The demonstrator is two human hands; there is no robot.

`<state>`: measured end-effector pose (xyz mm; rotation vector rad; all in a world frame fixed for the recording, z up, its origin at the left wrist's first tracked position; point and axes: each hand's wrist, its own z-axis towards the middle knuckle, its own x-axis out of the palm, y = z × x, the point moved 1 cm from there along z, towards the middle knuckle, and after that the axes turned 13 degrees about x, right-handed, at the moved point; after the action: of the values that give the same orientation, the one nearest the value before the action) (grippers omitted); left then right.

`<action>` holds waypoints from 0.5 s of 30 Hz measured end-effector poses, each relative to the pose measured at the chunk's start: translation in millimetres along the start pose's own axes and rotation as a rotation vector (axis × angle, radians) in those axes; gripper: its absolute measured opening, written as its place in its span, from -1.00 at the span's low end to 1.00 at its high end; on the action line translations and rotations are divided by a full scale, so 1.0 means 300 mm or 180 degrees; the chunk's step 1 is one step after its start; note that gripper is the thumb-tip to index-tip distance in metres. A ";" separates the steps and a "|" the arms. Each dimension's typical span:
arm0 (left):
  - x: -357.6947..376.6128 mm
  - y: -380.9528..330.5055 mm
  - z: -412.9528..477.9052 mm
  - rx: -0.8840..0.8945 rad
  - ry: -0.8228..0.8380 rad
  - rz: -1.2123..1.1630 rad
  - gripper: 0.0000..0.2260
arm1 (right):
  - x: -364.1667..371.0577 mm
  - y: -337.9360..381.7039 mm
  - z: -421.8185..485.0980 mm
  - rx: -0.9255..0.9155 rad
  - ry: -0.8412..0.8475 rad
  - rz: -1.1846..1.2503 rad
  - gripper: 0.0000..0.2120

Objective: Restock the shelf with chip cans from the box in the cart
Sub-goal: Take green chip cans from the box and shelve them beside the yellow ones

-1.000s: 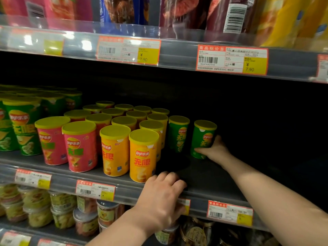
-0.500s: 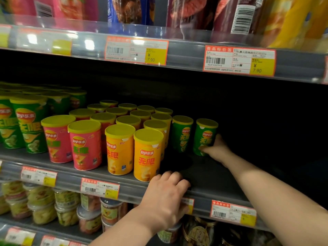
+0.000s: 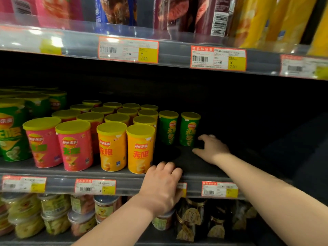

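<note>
The shelf [image 3: 195, 172] carries rows of cans [image 3: 111, 146]. The left hand [image 3: 163, 181] curls over its front edge, wrist bent. The right arm stretches forward, and the right hand [image 3: 212, 148] is spread and holds nothing. At its 10 o'clock, just beside it, the rightmost green can [image 3: 189, 129] stands upright.

Two hands [image 3: 162, 185] [image 3: 212, 150]; two short green cans [image 3: 168, 129] [image 3: 189, 130].

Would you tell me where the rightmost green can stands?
Head view: the rightmost green can stands on the middle shelf, right of the neighbouring green can, the right hand beside its base.
</note>
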<state>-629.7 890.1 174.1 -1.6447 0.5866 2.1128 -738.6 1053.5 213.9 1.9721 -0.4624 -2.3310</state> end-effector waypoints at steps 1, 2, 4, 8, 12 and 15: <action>-0.003 0.000 0.001 0.0014 0.0006 -0.0016 -0.52 | -0.009 -0.002 -0.029 -0.0033 -0.0035 -0.0196 -0.46; -0.007 0.004 0.003 0.0022 0.0010 -0.0047 -0.51 | -0.020 0.001 -0.057 -0.0103 -0.0068 -0.0344 -0.49; -0.016 0.004 0.002 0.0073 -0.0024 -0.0165 -0.49 | -0.034 -0.007 -0.127 -0.0222 -0.0186 -0.0465 -0.51; -0.021 0.004 -0.023 0.0179 -0.0242 -0.0258 -0.49 | -0.052 -0.028 -0.271 -0.0243 -0.0312 -0.0443 -0.53; -0.017 -0.016 -0.065 0.0434 -0.0442 -0.0162 -0.52 | -0.051 -0.038 -0.386 -0.0136 -0.0216 -0.0445 -0.55; -0.006 -0.026 -0.109 0.0607 -0.0397 -0.0158 -0.51 | -0.036 -0.040 -0.464 -0.0088 -0.0117 -0.0441 -0.57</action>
<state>-598.6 878.4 168.1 -1.3993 0.6772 2.0376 -599.6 1040.7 201.5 2.0130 -0.3028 -2.4438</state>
